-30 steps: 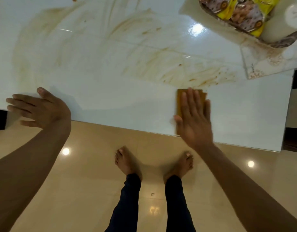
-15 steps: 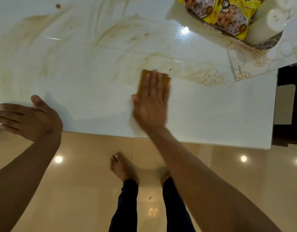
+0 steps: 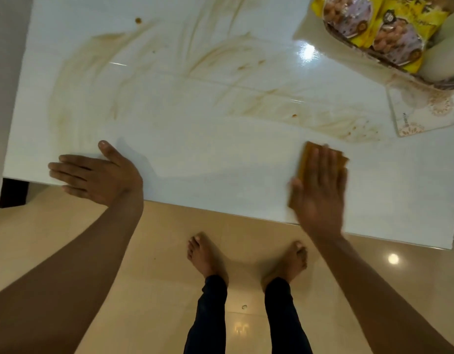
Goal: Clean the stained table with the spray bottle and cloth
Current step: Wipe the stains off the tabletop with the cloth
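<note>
The white glossy table [image 3: 195, 154] carries wide brown smears [image 3: 284, 108] across its middle and left, with a few darker spots. My right hand [image 3: 319, 190] lies flat, fingers together, pressing a folded mustard-yellow cloth [image 3: 306, 155] onto the table near its front edge, just below the right end of the smears. Most of the cloth is hidden under the palm. My left hand [image 3: 98, 173] rests flat on the front left edge of the table, fingers spread, holding nothing. No spray bottle is in view.
A tray [image 3: 389, 60] with yellow snack packets [image 3: 374, 29] and a white roll [image 3: 445, 60] sits at the back right, on a patterned mat [image 3: 420, 111]. My bare feet stand on the beige tiled floor [image 3: 156, 251] below the table's front edge.
My right hand has slid the cloth from the table's middle back to the right and nearer the front edge. The smear there looks fainter. My left hand stays on the edge.
</note>
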